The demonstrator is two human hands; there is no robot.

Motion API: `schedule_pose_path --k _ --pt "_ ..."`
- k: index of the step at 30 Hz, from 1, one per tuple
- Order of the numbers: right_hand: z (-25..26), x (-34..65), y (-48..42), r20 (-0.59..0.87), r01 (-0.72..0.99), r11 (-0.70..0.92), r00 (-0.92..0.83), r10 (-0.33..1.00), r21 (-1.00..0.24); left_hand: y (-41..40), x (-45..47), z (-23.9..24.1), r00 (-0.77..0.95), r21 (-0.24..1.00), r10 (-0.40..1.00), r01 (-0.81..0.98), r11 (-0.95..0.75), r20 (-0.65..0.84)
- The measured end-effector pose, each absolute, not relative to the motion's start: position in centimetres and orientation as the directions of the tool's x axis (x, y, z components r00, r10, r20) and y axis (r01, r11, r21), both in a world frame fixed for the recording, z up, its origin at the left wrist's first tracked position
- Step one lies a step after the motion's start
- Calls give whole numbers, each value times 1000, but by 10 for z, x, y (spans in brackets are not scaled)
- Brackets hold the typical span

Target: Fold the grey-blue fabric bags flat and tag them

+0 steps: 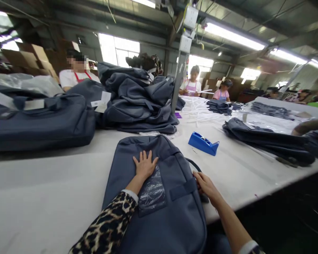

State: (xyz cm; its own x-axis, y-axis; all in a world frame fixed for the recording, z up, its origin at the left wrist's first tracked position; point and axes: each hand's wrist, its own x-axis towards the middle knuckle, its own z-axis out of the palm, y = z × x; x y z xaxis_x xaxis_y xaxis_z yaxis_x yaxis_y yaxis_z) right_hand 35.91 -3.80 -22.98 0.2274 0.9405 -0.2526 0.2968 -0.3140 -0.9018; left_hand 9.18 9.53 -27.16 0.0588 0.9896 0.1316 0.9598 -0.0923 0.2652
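A dark blue bag lies flat on the white table right in front of me. My left hand rests palm down on the bag's upper face, fingers spread, just above a crinkled clear plastic piece stuck to the fabric. My right hand is at the bag's right edge, fingers curled by the dark handle strap; what they grip is hidden.
A blue tape dispenser sits beyond the bag to the right. Stacks of dark bags and a full bag stand at the left and back. More bags lie right. Other workers sit at the far side.
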Motion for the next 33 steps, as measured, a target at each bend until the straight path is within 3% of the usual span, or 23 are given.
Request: schedule_pose_path --k 3,5,7,9,10,12,14,16,20,23,28,33 --pt "-223 353 -27 -227 25 -251 348 910 -968 97 90 -273 58 321 989 942 -99 133" --pt "-208 348 -22 -123 -80 -97 469 875 -992 100 87 -274 34 413 991 907 -85 128" --pt "-186 334 -20 67 20 66 493 867 -998 102 85 -274 6 483 992 873 -66 125" --pt "-164 308 -18 281 338 167 325 903 -926 103 84 -273 -7 511 992 858 -58 125" --pt "-156 292 -17 323 552 182 168 931 -813 103 84 -272 -7 518 992 853 -59 126" --pt "-150 261 -12 185 883 180 -109 977 -434 102 82 -268 -19 547 991 835 -59 136" --pt "-157 237 -6 -42 977 175 -182 982 -124 100 78 -260 -47 584 986 810 -57 160" --pt "-172 226 -1 -146 987 162 -163 976 -20 98 68 -250 -63 621 981 781 -66 183" --pt "-195 232 3 -157 984 174 -168 973 25 86 35 -236 -40 705 991 706 -63 129" --pt "-205 239 3 -142 986 169 -167 976 6 66 15 -237 20 784 1000 621 -2 -13" --pt "-221 242 6 -74 976 170 -181 981 -139 25 9 -243 126 883 964 443 155 -232" --pt "-229 248 8 14 937 169 -173 985 -304 4 10 -241 133 922 912 76 381 -388"
